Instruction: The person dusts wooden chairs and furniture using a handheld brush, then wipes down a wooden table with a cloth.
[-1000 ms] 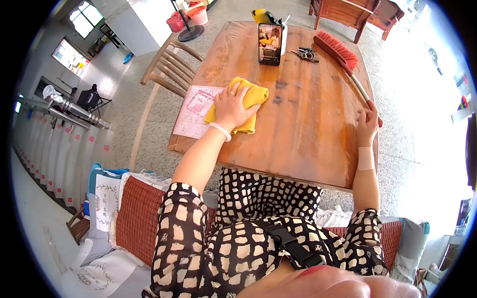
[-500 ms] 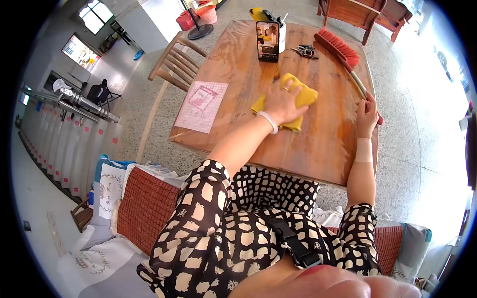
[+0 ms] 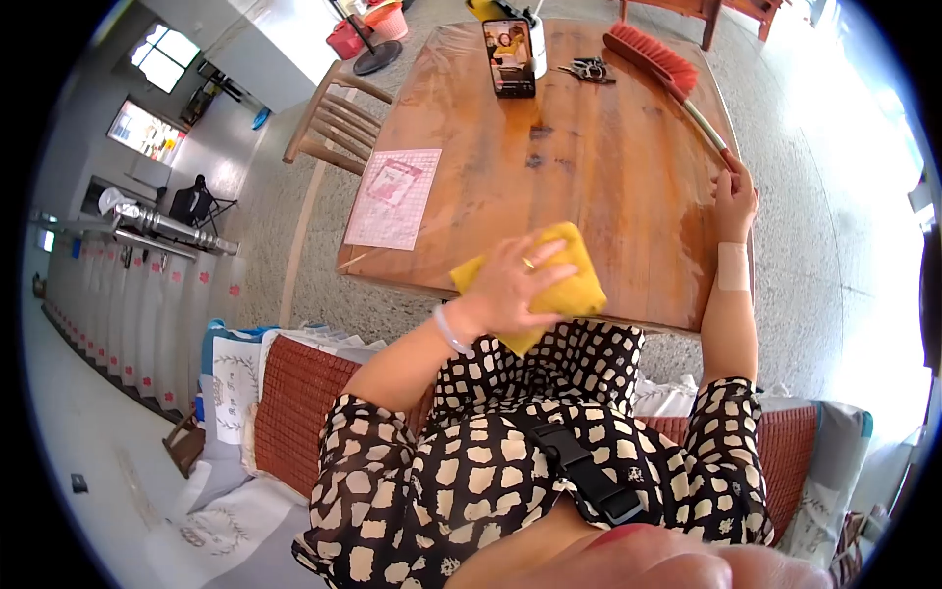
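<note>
My left hand [image 3: 510,285] lies over a folded yellow cloth [image 3: 572,285] at the near edge of the wooden table [image 3: 491,196], its fingers bent onto the cloth. A white bracelet and a ring show on this arm and hand. At the table's right edge, my right hand [image 3: 734,201] is closed beside the handle end of a red-bristled brush [image 3: 653,54]; what its fingers hold is partly hidden. A beige patch covers the right wrist. Left on the tabletop lies a pink-and-white sheet [image 3: 394,199].
A phone [image 3: 508,59] stands upright at the table's far side, against a white container. Keys [image 3: 589,69] lie to its right. A wooden chair [image 3: 339,118] is at the left side, with a black stand base [image 3: 378,57] beyond. Red woven seat mats [image 3: 294,407] are behind me.
The left hand and yellow cloth went from the sheet toward the table's middle, then back to the near edge. The sheet is uncovered. My right hand stays at the brush's handle end.
</note>
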Demonstrator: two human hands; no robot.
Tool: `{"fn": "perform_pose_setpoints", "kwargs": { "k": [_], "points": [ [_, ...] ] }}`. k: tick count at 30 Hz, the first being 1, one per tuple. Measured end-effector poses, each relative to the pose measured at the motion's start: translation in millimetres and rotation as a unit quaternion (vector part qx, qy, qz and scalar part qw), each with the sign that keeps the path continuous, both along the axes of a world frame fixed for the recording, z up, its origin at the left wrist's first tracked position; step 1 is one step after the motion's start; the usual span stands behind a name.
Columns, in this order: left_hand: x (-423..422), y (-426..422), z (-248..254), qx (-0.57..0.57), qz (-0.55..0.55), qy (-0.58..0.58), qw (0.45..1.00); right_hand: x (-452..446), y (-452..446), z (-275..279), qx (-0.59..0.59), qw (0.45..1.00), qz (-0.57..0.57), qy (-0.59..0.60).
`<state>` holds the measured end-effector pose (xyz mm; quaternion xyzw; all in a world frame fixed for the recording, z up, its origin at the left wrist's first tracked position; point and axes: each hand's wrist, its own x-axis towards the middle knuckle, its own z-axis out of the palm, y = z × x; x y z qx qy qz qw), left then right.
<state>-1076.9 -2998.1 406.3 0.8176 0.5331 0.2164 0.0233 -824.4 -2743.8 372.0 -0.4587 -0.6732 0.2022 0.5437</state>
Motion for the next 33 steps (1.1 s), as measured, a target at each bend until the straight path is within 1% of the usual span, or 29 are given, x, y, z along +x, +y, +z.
{"fn": "perform_pose_setpoints", "kwargs": {
  "k": [1,3,4,5,7,9,12,15,18,19,22,25,29,31,33],
  "points": [
    [-14,-1,0,0.0,0.023,0.004,1.0,0,-1,1,-0.004,1.0,0.0,-0.001],
    [-54,2,-19,-0.002,0.073,-0.083,0.994,0,-1,1,-0.007,1.0,-0.008,-0.016],
    [-68,2,-10,-0.01,0.144,0.002,0.99,0,-2,1,-0.008,1.0,-0.011,-0.023],
    [-82,4,-1,-0.017,0.211,0.089,0.973,-1,-3,2,-0.013,1.0,-0.01,-0.017],
    [-122,15,-12,0.029,0.285,0.122,0.95,-3,-8,10,-0.027,0.999,-0.016,-0.022],
    [-154,28,-15,0.025,0.344,0.148,0.927,-3,-5,6,-0.028,0.999,-0.013,-0.009],
    [-198,56,-25,0.001,0.388,0.041,0.921,-2,0,2,-0.015,1.0,-0.013,0.0],
    [-222,82,-28,-0.011,0.434,0.013,0.901,-3,0,4,-0.031,0.999,0.017,0.041],
    [-235,102,-31,0.012,0.483,0.04,0.875,-4,0,8,-0.023,0.999,0.024,0.016],
    [-237,108,-32,0.018,0.496,0.037,0.867,-5,0,8,-0.03,0.999,0.025,0.028],
    [-231,125,-18,-0.053,0.575,0.036,0.815,-14,-8,13,-0.058,0.998,0.013,0.013],
    [-243,136,-19,-0.07,0.557,0.023,0.827,-20,-11,14,-0.053,0.998,0.04,-0.011],
    [-260,138,-30,-0.076,0.533,0.039,0.842,-20,-11,16,-0.027,0.997,0.038,-0.054],
    [-262,128,-37,-0.065,0.482,0.061,0.871,-19,-5,10,0.004,0.998,0.032,-0.057],
    [-248,114,-33,-0.05,0.444,0.067,0.892,-20,-6,11,-0.003,0.998,0.032,-0.048]
  ]
}}
